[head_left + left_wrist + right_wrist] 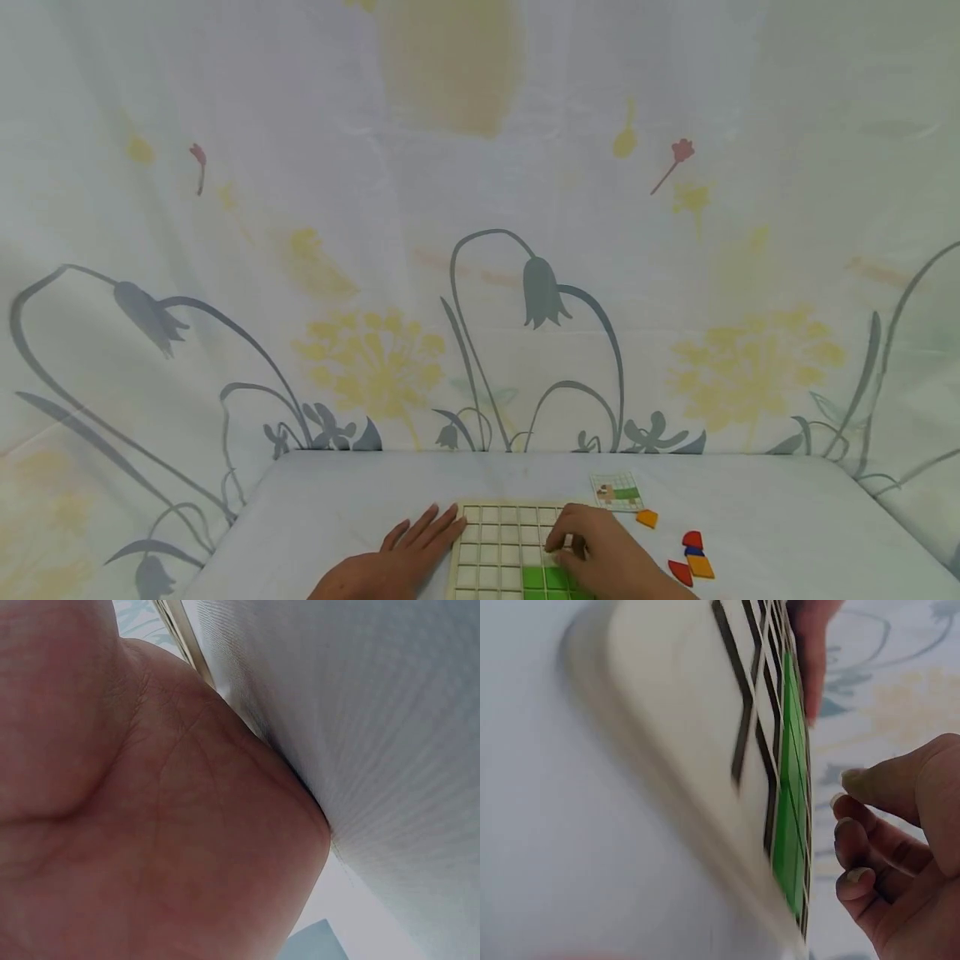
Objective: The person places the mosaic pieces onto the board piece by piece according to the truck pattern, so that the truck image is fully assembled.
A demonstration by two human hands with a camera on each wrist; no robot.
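Note:
In the head view a pale square board (pixel 489 533) with a raised grid lies on the white table. Several green tiles (pixel 534 577) fill cells at its near right; they also show in the right wrist view as a green strip (pixel 786 817). My left hand (pixel 401 554) lies flat with its fingertips on the board's left edge; its palm (pixel 172 802) fills most of the left wrist view. My right hand (pixel 600 550) is over the board's right part. Its fingers (pixel 853 840) are loosely curled beside the thumb, and no piece shows between them.
A small picture card (pixel 618 492) lies behind the board at the right, with an orange piece (pixel 647 519) by it. Farther right are red pieces (pixel 681 572), a blue piece (pixel 694 551) and another orange piece (pixel 701 567). A flower-patterned curtain (pixel 480 250) hangs behind the table.

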